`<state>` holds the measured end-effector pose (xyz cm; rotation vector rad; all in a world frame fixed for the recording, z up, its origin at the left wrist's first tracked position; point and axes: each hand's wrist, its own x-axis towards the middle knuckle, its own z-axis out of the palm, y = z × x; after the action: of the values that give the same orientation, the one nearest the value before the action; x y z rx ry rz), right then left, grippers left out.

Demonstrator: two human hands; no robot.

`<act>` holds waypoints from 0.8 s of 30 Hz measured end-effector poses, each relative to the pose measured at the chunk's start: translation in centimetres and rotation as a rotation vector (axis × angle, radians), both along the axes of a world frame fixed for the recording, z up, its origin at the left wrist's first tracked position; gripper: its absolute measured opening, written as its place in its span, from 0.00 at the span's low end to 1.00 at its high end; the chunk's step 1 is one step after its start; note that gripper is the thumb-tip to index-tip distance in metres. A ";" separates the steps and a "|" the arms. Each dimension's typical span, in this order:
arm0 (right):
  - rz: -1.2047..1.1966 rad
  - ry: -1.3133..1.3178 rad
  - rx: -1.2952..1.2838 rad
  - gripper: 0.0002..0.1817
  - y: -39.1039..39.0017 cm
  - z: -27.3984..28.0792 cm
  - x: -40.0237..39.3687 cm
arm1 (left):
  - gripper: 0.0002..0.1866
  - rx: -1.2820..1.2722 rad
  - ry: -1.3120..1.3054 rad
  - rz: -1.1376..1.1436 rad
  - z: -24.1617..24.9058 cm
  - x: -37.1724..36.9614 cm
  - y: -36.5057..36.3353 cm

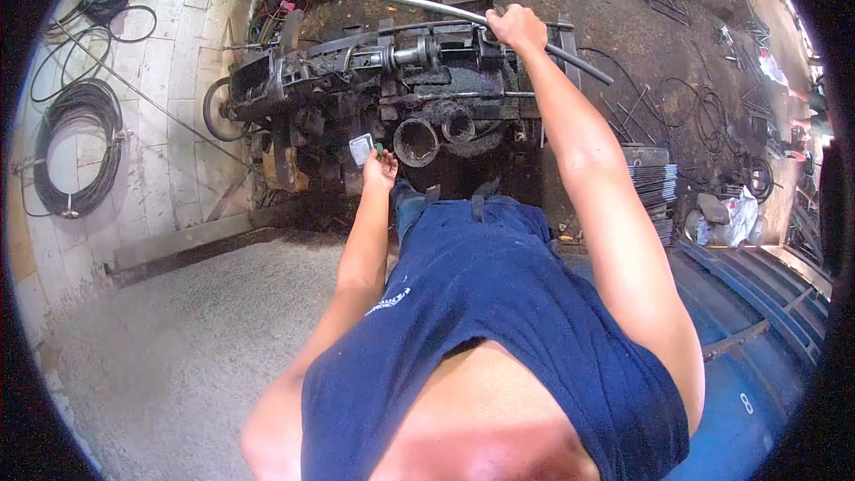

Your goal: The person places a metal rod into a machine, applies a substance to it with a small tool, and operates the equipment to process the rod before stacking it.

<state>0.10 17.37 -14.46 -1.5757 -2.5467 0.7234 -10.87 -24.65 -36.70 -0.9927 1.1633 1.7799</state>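
Over the far side of a grimy black machine [427, 67], my right hand [518, 28] is closed around a long metal rod [436, 7]. The rod slants from its pale, shiny end at upper left to a darker end at right, overlapping the machine's top. Low on the machine's near side is my left hand [381, 167], its fingers loosely curled and apart. Its fingertips are right at a small green part [379, 150] beside a pale, square-faced box [361, 148]. Two round openings, one a wide metal cup [416, 142], sit just right of that hand.
A coil of dark wire [78, 147] lies on the white tiled surface at left. Stacked rods [653, 180] lie at right, above a blue metal surface [748, 374]. More loose wire [695, 116] and scrap are scattered on the dark floor. Grey concrete [196, 330] extends at lower left.
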 end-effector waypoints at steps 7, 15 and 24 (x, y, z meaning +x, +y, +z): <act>0.013 -0.027 -0.039 0.31 0.0 0.3 0.0 | 0.15 -0.019 0.043 0.005 0.1 0.3 0.1; 0.004 -0.032 -0.023 0.31 -0.1 -0.1 -0.4 | 0.16 -0.064 0.032 0.013 1.0 0.8 0.9; -0.011 -0.002 0.020 0.31 0.1 -0.3 0.0 | 0.15 -0.091 0.065 -0.024 1.6 0.8 1.0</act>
<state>0.09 17.52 -14.81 -1.5842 -2.5368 0.6930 -10.05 -23.66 -35.12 -0.9760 1.3008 1.7653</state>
